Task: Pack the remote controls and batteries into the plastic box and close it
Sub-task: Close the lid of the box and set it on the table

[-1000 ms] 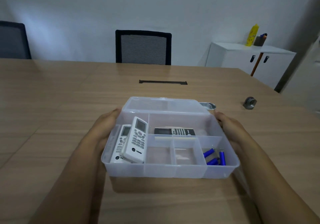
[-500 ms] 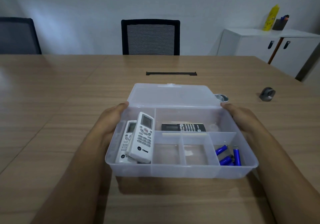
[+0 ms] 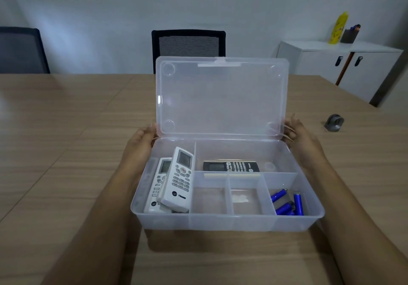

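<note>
Translucent plastic box (image 3: 220,223) set on wooden table (image 3: 66,152), lid (image 3: 220,97) raised near upright. Lid gripped at lower corners by left hand (image 3: 141,143) and right hand (image 3: 302,139). Two white remotes (image 3: 174,183) stacked in left compartment; black remote (image 3: 230,166) in rear compartment; blue batteries (image 3: 287,203) in front-right compartment.

Dim, bluish indoor light, brightest on the wall (image 3: 88,8) at upper left. The box (image 3: 227,220) casts a soft shadow toward the camera on the surface (image 3: 55,152). Wide-angle bending at the edges; slight softness throughout.
</note>
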